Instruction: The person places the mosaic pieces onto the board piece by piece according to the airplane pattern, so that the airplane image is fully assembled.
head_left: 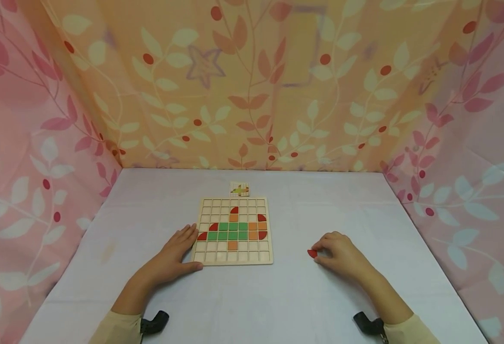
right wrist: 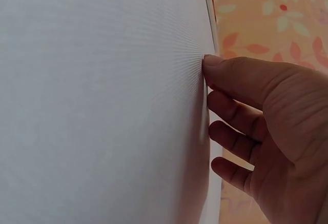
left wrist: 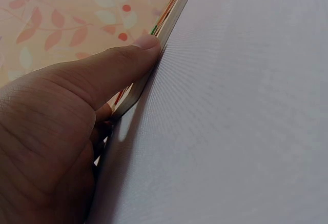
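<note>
A square wooden grid board (head_left: 220,259) lies on the table, holding green squares (head_left: 233,226), orange squares (head_left: 232,245) and red quarter-round pieces (head_left: 262,235) in some of its cells. Along its left edge rests my left hand (head_left: 175,255), fingers extended and thumb at the near left corner. The left wrist view shows the thumb (left wrist: 123,62) against the board's edge. To the right of the board, my right hand (head_left: 340,253) pinches a red curved piece (head_left: 311,253) between thumb and fingertips, at the table surface. In the right wrist view the hand (right wrist: 287,111) mostly covers that piece.
A small pattern card (head_left: 239,189) lies just beyond the board's far edge. White cloth (head_left: 321,205) covers the table. Patterned fabric walls stand at the back (head_left: 252,95), left (head_left: 41,167) and right (head_left: 463,167). Black devices (head_left: 155,322) are worn at both wrists.
</note>
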A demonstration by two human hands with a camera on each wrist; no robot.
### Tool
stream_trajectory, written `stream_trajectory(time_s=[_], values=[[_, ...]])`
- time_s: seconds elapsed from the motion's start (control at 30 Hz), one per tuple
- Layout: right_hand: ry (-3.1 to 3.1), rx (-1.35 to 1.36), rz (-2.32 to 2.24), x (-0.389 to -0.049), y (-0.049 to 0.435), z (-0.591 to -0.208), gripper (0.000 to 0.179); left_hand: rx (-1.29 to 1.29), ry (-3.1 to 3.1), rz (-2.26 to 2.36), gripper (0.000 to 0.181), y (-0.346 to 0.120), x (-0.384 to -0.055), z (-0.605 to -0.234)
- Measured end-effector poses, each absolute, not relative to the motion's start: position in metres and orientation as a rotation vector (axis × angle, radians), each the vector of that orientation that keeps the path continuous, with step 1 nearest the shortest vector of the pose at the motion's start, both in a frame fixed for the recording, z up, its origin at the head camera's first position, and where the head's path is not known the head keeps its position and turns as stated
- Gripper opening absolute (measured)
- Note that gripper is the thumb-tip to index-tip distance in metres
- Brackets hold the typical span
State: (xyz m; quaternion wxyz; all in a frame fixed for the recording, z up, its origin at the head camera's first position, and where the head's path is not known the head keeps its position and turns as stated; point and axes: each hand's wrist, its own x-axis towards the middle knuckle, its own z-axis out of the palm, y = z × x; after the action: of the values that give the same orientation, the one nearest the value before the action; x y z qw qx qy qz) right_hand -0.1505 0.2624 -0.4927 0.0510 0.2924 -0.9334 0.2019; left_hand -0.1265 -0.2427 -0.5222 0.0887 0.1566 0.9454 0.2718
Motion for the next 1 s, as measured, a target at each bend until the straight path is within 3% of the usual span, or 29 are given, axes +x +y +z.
stream_trajectory(time_s=[0.47,1.0], values=[[-2.795,0.980,0.595,-0.156,0.256,-0.490,0.021,0.485,2.827,0.813,0.109,-0.241,-0.126,-0.521],[-2.925,0.952,0.659,-0.166,0.223,-0.457,0.022,0.487,2.826,0.813,0.109,-0.241,-0.125,-0.520]])
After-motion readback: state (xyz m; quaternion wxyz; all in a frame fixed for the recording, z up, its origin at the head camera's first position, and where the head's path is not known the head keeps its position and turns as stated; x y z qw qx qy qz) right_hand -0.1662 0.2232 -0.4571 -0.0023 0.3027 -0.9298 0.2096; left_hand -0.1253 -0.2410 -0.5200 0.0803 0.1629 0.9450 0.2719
